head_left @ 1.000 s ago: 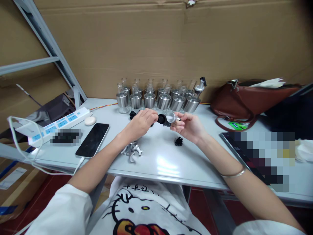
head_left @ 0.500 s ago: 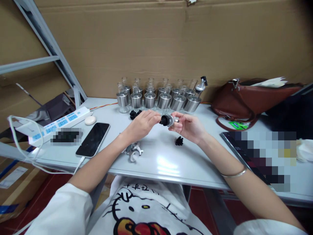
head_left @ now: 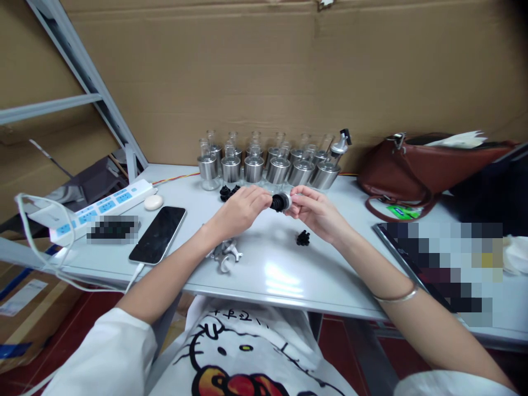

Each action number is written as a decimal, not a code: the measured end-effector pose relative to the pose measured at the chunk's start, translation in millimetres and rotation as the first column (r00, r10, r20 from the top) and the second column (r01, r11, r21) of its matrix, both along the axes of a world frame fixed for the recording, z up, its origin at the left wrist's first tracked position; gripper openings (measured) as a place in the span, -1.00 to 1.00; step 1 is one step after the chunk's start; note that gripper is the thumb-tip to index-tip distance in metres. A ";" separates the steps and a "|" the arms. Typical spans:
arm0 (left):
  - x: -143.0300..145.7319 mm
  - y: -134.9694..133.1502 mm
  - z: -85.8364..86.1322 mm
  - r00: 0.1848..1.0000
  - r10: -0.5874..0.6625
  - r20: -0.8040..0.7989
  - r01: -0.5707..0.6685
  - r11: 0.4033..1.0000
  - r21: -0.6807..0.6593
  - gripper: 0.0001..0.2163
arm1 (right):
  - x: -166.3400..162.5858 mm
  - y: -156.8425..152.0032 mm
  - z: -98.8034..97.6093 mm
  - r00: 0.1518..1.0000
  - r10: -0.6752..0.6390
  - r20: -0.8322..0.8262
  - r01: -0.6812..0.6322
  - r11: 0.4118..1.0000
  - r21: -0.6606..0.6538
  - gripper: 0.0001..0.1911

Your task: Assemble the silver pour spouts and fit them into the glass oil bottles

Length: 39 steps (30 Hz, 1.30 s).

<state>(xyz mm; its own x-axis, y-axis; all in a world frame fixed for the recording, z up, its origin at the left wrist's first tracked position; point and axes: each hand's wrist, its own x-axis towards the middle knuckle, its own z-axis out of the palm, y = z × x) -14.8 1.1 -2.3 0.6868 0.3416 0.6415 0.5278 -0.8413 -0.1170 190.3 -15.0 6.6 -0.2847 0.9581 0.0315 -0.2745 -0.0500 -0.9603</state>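
Note:
In front of the bottles, both hands hold a bottle pourer [head_left: 281,202] level above the table, its black ribbed stopper to the left and silver collar to the right. My left hand [head_left: 244,209] is closed at the tip of the stopper. My right hand [head_left: 315,212] pinches the silver end, hiding most of it. Small black ribbed pieces [head_left: 303,237] lie below my right hand, with more black pieces [head_left: 225,193] behind my left hand. Silver pourer parts [head_left: 226,257] sit near the table's front edge, partly behind my left forearm.
Several glass bottles with steel sleeves [head_left: 278,169] stand in two rows at the back; the rightmost carries a fitted pourer [head_left: 340,144]. To the left are a phone [head_left: 157,235] and a power strip [head_left: 103,209]. A brown handbag [head_left: 433,168] rests at the right.
My right fingers have shifted around the silver end of the pourer, so less of it shows. My left hand stays almost in place.

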 end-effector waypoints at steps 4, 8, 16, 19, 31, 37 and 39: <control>-1.2 -0.3 0.1 1.000 -0.001 0.016 0.000 0.999 0.034 -0.84 | 1.3 1.0 -0.8 1.000 0.001 0.001 -0.001 1.000 0.007 -0.74; -1.8 -0.8 0.2 1.000 0.003 0.006 -0.003 1.000 -0.013 -0.83 | 3.2 2.2 -1.1 0.999 0.035 0.009 -0.035 0.999 0.019 -0.72; -3.3 1.0 1.0 0.999 -0.003 0.053 0.007 0.997 -0.082 -0.83 | 4.8 1.9 -1.7 0.996 0.080 0.027 -0.082 0.993 0.085 -0.69; -4.6 0.0 2.0 0.992 -0.048 0.119 0.064 0.989 -0.135 -0.88 | 3.5 1.6 -2.3 0.997 0.069 0.035 -0.072 0.993 0.097 -0.67; -3.3 -2.0 -0.4 0.910 -0.066 0.409 0.189 0.945 -0.268 -0.83 | 3.3 1.4 -3.6 0.990 0.127 0.060 -0.135 0.980 0.146 -0.70; -1.3 -2.8 0.6 0.877 -0.133 0.462 0.263 0.937 -0.230 -0.88 | 3.2 2.8 -7.0 0.991 0.118 0.068 -0.129 0.974 0.185 -0.73; -0.7 -2.8 0.8 0.862 -0.141 0.488 0.279 0.934 -0.223 -0.88 | 3.3 2.7 -8.0 0.991 0.099 0.095 -0.119 0.967 0.227 -0.74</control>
<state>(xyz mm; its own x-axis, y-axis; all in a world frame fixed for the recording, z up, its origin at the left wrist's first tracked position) -15.5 -1.7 -1.5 0.4149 0.4327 0.8004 0.2699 -0.8986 0.3459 193.6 -12.3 -1.4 -0.3978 0.8903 0.2215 -0.1999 0.1515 -0.9680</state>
